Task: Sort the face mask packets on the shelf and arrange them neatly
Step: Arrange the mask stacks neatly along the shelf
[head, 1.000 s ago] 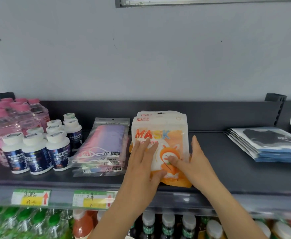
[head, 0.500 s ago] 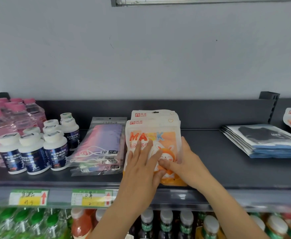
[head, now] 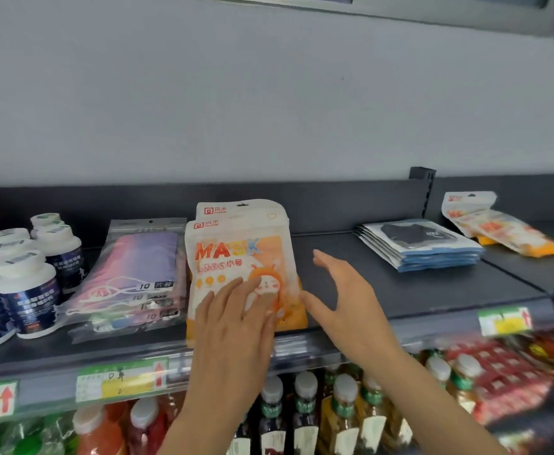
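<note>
I observe the orange mask packets stacked on the shelf, my left hand pressing flat with straight fingers on the stack's 6 o'clock end, my right hand spread wide at its 3 o'clock, gripping nothing.

Orange-and-white mask packets, under the left grip: printed plastic film, glossy, smooth, lightly creased.
Clear packets, just left of that grip: transparent plastic, shiny, wrinkled at the edges, with soft pastel masks that look like cloth showing through.
Blue-and-white packets, well right of the right grip: smooth film, low sheen.
Bottles, far left of both grips: white matt plastic caps, glossy dark labels.
Shelf: dark grey, looks like painted metal, matt, smooth.
Price strip, below the grips: clear glossy plastic over paper labels.
Wall: pale grey paint, matt.
</note>
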A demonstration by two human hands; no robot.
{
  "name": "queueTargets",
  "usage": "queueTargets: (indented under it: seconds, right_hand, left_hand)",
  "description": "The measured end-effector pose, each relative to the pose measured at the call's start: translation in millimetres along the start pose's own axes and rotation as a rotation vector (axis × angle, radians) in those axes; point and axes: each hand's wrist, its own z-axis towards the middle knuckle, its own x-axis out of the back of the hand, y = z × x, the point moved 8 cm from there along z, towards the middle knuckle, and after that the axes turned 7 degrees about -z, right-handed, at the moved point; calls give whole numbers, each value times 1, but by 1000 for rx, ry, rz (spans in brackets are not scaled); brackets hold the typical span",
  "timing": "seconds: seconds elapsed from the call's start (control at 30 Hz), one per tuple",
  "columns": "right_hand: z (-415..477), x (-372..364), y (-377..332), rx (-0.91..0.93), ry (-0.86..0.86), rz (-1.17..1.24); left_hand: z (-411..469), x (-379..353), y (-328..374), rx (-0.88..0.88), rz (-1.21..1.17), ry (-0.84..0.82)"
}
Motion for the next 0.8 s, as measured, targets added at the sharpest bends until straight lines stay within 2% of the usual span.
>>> queueTargets:
  seconds: [0.17, 0.43, 0.8]
  right_hand:
    - [-34, 33, 48, -30, -10, -280]
    - [-79, 91, 143, -169, 1, -298]
    - [-148, 258, 296, -220, 96, -314]
  left_hand:
    - [-8, -12, 37, -35, 35, -93]
    - [-12, -44, 94, -14, 115, -184]
    - [-6, -154, 305, -83, 61, -306]
